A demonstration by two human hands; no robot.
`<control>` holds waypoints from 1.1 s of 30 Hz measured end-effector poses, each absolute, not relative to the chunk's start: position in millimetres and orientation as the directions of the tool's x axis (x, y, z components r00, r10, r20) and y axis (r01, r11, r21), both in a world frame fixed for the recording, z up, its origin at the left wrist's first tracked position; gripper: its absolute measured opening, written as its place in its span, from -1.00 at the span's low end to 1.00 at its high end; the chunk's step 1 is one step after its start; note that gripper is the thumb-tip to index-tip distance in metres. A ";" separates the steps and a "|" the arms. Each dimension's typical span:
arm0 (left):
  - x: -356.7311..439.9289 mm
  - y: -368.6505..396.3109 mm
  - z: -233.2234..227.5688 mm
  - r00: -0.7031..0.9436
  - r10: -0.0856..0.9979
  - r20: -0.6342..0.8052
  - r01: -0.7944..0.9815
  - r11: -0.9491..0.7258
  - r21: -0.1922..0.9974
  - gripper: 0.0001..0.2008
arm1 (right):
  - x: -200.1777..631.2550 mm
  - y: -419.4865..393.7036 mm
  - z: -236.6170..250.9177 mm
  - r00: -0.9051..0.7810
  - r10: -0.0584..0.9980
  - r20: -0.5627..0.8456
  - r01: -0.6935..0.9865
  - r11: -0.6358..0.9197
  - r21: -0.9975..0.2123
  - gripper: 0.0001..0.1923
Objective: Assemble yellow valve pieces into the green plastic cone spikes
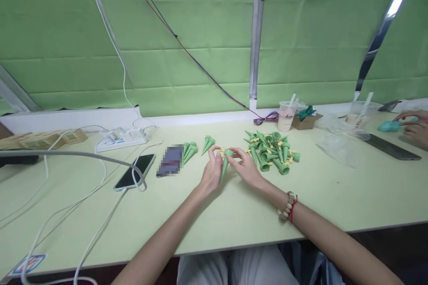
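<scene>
A green cone-shaped plastic watering spike [225, 167] is held over the table, its point down and slightly left. My left hand [212, 171] is closed around its side. The fingers of my right hand [245, 165] pinch at its wide upper end. Something small and yellow [221, 150] shows between the hands, partly hidden by fingers. To the right lies a loose pile of green spikes with yellow valve pieces [270, 149]. Beyond my left hand, one group of spikes [190, 152] lies beside a pixelated dark item [170, 161], and a further spike group [207, 143] lies nearby.
A charging phone [135, 172] and white cables lie on the left, with a power strip [123, 139] behind. Drink cups [286, 116], a small cardboard box [306, 121], a plastic bag [337, 144] and a dark phone [389, 147] stand or lie right. Another person's hand [416, 127] is at far right.
</scene>
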State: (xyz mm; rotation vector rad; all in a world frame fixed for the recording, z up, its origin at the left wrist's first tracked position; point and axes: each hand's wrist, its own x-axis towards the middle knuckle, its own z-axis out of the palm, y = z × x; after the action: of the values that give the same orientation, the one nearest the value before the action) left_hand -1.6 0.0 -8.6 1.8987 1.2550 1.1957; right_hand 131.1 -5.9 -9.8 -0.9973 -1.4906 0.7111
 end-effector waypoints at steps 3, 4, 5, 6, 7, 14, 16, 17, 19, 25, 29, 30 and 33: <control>-9.3 10.9 -12.1 0.130 0.917 0.377 0.594 -0.377 0.711 -0.51 | 149.1 3.4 1.4 0.196 0.835 0.514 0.181 0.484 -0.856 -0.61; -12.6 15.3 -13.6 0.099 0.912 0.397 0.644 -0.363 0.673 -0.52 | 157.1 6.1 5.2 0.273 0.794 0.542 0.209 0.501 -0.840 -0.59; -15.9 19.9 -15.4 0.098 0.903 0.418 0.686 -0.366 0.629 -0.54 | 165.8 8.7 8.2 0.341 0.746 0.572 0.254 0.512 -0.820 -0.59; -19.0 24.4 -17.4 0.101 0.898 0.429 0.728 -0.361 0.583 -0.55 | 174.9 11.3 10.2 0.384 0.691 0.612 0.315 0.526 -0.790 -0.58; -21.9 28.6 -19.5 0.110 0.897 0.427 0.760 -0.354 0.546 -0.56 | 184.0 14.0 11.1 0.400 0.640 0.656 0.393 0.527 -0.754 -0.59; -29.5 40.2 -30.2 0.220 0.923 0.316 0.857 -0.338 0.388 -0.53 | 228.4 30.5 1.8 0.438 0.393 0.809 0.641 0.494 -0.587 -0.59; -29.8 39.3 -31.0 0.228 0.933 0.279 0.872 -0.323 0.369 -0.53 | 234.0 31.3 2.5 0.421 0.360 0.833 0.696 0.461 -0.551 -0.64; -30.0 38.8 -31.2 0.232 0.936 0.263 0.877 -0.318 0.361 -0.54 | 236.4 31.0 3.7 0.399 0.339 0.852 0.734 0.438 -0.518 -0.67; -30.4 38.3 -31.6 0.241 0.937 0.254 0.881 -0.321 0.347 -0.57 | 241.9 29.9 6.5 0.358 0.296 0.885 0.798 0.395 -0.455 -0.70; -31.2 42.9 -33.8 0.194 0.928 0.319 0.883 -0.307 0.354 -0.60 | 261.2 32.8 4.2 0.394 0.241 0.887 0.826 0.330 -0.457 -0.76; -29.7 43.0 -32.5 0.169 0.938 0.303 0.865 -0.288 0.410 -0.58 | 266.1 38.5 -3.6 0.355 0.306 0.883 0.825 0.342 -0.450 -0.75; -28.8 41.9 -31.5 0.159 0.940 0.302 0.859 -0.283 0.428 -0.57 | 266.3 39.7 -5.5 0.345 0.319 0.883 0.825 0.346 -0.447 -0.75; -25.8 37.6 -28.1 0.140 0.943 0.302 0.843 -0.273 0.463 -0.55 | 266.6 42.3 -11.3 0.352 0.368 0.861 0.809 0.343 -0.478 -0.75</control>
State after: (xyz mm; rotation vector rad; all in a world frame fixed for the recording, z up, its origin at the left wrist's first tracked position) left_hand -25.8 37.6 -28.1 2.2268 1.7706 0.8136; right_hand 266.6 42.3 -11.3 -1.2545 -1.2446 -0.4121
